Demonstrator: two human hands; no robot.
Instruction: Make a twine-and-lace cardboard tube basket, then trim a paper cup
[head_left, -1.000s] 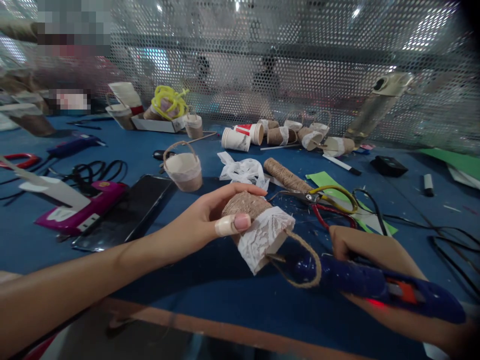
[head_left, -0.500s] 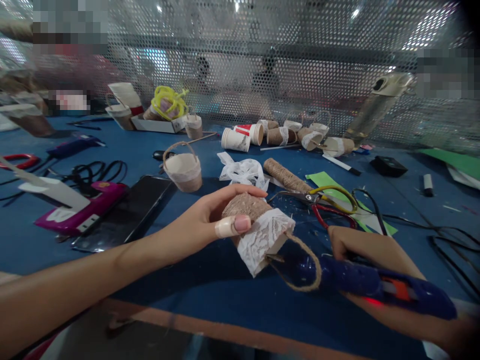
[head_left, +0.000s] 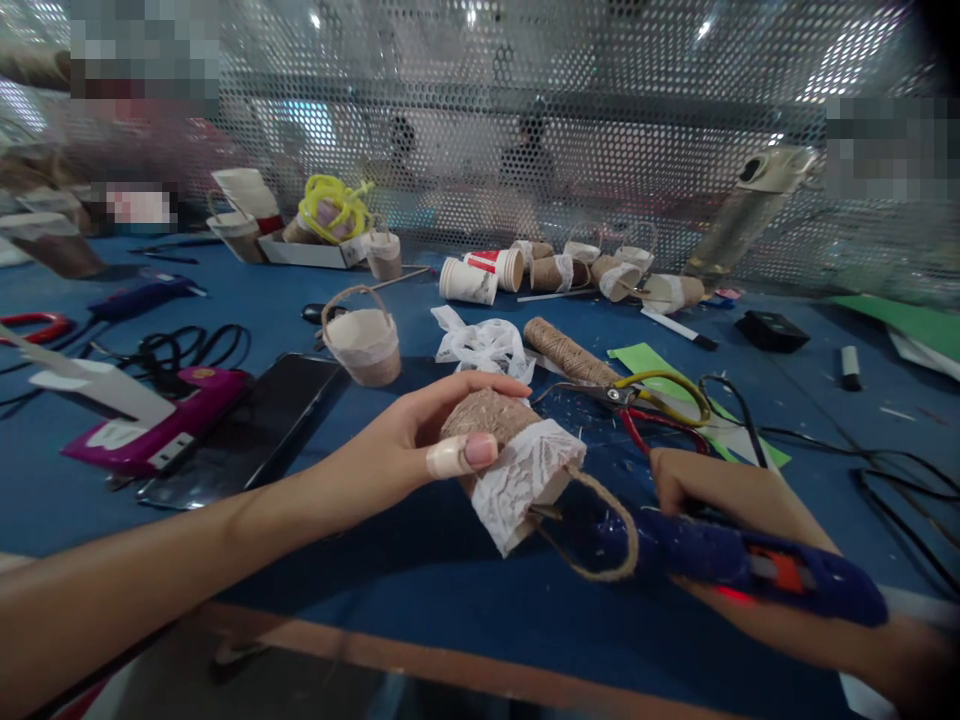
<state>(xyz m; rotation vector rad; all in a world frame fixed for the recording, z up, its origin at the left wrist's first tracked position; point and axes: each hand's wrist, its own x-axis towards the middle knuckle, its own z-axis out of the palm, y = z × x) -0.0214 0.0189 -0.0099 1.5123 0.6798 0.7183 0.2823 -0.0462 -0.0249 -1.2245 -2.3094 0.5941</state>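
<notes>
My left hand (head_left: 409,445) is closed round a paper cup basket (head_left: 510,450) wrapped in jute twine, with white lace at its rim and a twine loop handle (head_left: 607,535). The thumb wears a plaster. My right hand (head_left: 720,495) grips a blue glue gun (head_left: 720,560) whose nozzle points at the cup's rim, where the handle joins it. Both are held just above the blue table (head_left: 465,600).
Scissors (head_left: 645,395), a twine spool (head_left: 566,350), white lace (head_left: 480,340), a finished basket (head_left: 364,340), several cups (head_left: 570,270), a dark phone (head_left: 255,425), a magenta glue gun (head_left: 150,425), cables (head_left: 885,470) and green paper (head_left: 652,360) lie around. A perforated metal screen (head_left: 480,120) stands behind.
Both hands with the cup and the glue gun have shifted slightly left in the picture; the grips are unchanged.
</notes>
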